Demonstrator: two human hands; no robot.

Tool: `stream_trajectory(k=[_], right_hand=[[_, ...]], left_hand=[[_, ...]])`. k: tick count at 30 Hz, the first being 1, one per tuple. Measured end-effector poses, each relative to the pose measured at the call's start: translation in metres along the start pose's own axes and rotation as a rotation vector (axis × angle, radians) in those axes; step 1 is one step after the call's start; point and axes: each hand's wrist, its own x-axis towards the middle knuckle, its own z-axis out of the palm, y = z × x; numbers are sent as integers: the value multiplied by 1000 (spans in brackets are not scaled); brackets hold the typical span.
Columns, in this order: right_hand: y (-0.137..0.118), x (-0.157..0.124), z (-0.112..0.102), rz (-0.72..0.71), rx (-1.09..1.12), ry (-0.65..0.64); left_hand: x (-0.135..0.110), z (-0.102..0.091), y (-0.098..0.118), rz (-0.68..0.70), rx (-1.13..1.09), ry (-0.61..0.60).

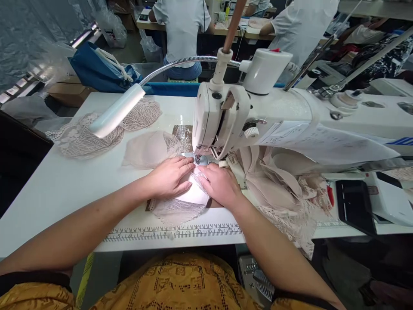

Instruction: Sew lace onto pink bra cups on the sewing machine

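A pale pink lace bra cup piece lies under the needle area of a white sewing machine. My left hand rests flat on its left side, fingers stretched toward the presser foot. On the right edge of the lace lies my right hand, thumb extended over the fabric and fingers reaching close to the needle. Some of the right fingertips are hidden by the machine head. Beyond my left hand sits another beige cup piece.
Lace cups lie at the left under a lamp. Beige fabric pieces are heaped at the right, beside a black phone-like device. A ruler strip runs along the table's front edge. People sit and stand behind.
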Motion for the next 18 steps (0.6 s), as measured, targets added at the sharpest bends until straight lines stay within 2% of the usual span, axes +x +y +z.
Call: stream_trajectory(k=[10, 15, 18], right_hand=[[-4, 5, -3, 94, -73, -44], [-2, 4, -3, 82, -45, -20], [1, 2, -1, 82, 3, 9]], left_hand=[[9, 0, -20, 96, 12, -68], [12, -12, -32, 170, 19, -135], [9, -22, -32, 178, 68, -126]])
